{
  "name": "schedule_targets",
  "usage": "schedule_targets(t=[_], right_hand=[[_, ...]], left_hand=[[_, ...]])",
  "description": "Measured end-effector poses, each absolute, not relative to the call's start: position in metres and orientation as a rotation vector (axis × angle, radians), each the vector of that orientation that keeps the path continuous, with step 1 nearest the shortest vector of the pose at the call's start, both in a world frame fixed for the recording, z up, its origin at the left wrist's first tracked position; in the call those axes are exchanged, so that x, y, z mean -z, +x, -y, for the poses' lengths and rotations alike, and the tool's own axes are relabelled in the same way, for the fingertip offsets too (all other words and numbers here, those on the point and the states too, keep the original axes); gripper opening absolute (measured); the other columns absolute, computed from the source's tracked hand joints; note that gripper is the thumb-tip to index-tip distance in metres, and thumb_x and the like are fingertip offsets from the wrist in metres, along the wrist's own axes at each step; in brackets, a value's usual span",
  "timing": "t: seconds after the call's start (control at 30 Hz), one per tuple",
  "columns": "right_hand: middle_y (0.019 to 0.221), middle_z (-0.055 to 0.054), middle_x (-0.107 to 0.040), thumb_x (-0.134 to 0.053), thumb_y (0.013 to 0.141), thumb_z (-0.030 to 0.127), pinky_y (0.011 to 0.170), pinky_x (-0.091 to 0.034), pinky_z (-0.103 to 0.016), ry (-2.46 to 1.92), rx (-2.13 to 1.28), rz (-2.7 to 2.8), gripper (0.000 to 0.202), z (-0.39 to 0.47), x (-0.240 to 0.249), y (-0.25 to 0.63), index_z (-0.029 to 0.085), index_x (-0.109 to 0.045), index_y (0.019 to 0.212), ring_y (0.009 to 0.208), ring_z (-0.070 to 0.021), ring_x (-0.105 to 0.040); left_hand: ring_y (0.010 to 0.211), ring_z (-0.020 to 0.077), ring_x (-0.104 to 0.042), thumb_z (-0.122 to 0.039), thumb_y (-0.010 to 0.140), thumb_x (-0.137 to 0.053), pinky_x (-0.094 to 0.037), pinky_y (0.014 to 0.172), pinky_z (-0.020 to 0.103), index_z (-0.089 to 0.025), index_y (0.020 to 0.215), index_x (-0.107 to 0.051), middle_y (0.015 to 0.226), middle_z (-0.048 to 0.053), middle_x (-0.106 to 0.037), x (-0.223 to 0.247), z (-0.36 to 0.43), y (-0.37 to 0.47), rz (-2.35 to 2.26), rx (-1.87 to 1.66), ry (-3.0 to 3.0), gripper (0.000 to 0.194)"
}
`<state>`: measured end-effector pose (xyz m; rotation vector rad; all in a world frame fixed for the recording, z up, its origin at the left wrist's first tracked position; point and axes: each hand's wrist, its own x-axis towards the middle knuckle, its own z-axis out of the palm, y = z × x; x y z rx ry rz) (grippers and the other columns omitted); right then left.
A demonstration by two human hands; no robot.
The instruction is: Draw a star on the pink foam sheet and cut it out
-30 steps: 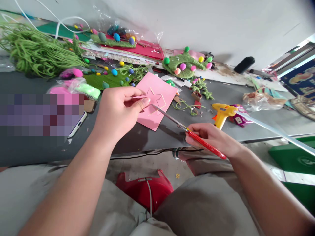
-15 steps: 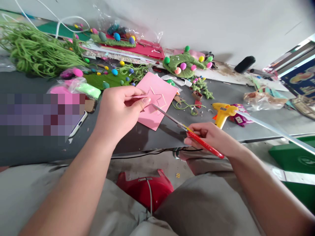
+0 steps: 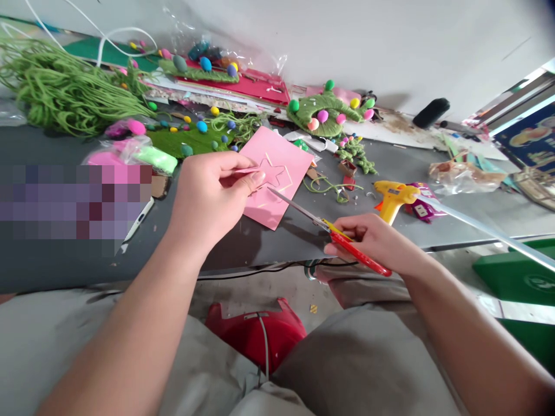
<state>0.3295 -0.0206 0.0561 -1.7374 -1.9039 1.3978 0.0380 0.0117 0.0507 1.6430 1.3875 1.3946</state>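
Note:
My left hand pinches a piece of pink paper between thumb and fingers. Around its fingertips shows a star outline; I cannot tell whether it is on the held piece or on the larger pink sheet behind it. In my right hand are scissors with red and yellow handles. The blades look nearly closed. Their tip lies just right of my left thumb, over the pink sheet, and whether it touches the paper cannot be made out.
A yellow glue gun with a long clear stick is right of my hands. Green yarn and a green wrapped shape with coloured pompoms lie farther back. A phone lies at left, partly covered by blurring. Below is a red stool.
The scissors and my right hand have shifted very slightly, with the red handle a little higher and farther left. My left hand keeps its hold on the pink paper.

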Motion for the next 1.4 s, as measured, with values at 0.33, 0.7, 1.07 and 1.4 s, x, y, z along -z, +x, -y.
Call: schedule_targets(t=[0.33,0.7,1.07,1.4], right_hand=[[0.065,0.006,-0.036,-0.091,0.073,0.061,0.055,-0.020,-0.027,-1.827,-1.212,1.794,0.055,0.014,-0.053,0.331,0.020,-0.054,0.072,0.061,-0.0098,-0.030],[0.065,0.004,-0.058,-0.090,0.079,0.049,0.047,-0.037,-0.026,-1.291,-1.305,1.192,0.043,0.000,-0.056,0.272,0.023,-0.057,0.089,0.055,-0.0110,-0.051],[0.057,0.007,-0.050,-0.096,0.072,0.038,0.045,-0.035,-0.023,-1.244,-1.345,1.095,0.045,-0.010,-0.049,0.268,0.021,-0.057,0.083,0.051,-0.0084,-0.047],[0.054,0.007,-0.051,-0.097,0.071,0.033,0.042,-0.034,-0.022,-1.248,-1.359,1.063,0.042,-0.005,-0.058,0.278,0.021,-0.057,0.079,0.049,-0.0081,-0.046]], left_hand=[[0.078,0.0183,-0.075,-0.030,0.085,-0.079,-0.063,0.079,0.032,-0.025,0.088,-0.080,0.083,0.001,-0.078,-0.038,-0.018,0.045,-1.328,-1.621,1.327,0.005],[0.070,0.0178,-0.074,-0.034,0.075,-0.090,-0.059,0.064,0.028,-0.021,0.088,-0.081,0.079,0.004,-0.079,-0.025,0.003,0.093,-1.103,-1.353,0.866,0.020],[0.089,0.0246,-0.080,-0.039,0.079,-0.090,-0.065,0.077,0.033,-0.026,0.105,-0.083,0.099,0.006,-0.084,-0.025,0.004,0.075,-1.174,-1.287,1.144,0.030],[0.069,0.0189,-0.076,-0.038,0.079,-0.091,-0.061,0.062,0.028,-0.027,0.100,-0.087,0.092,0.003,-0.084,-0.031,0.007,0.079,-1.302,-1.313,1.366,0.024]])
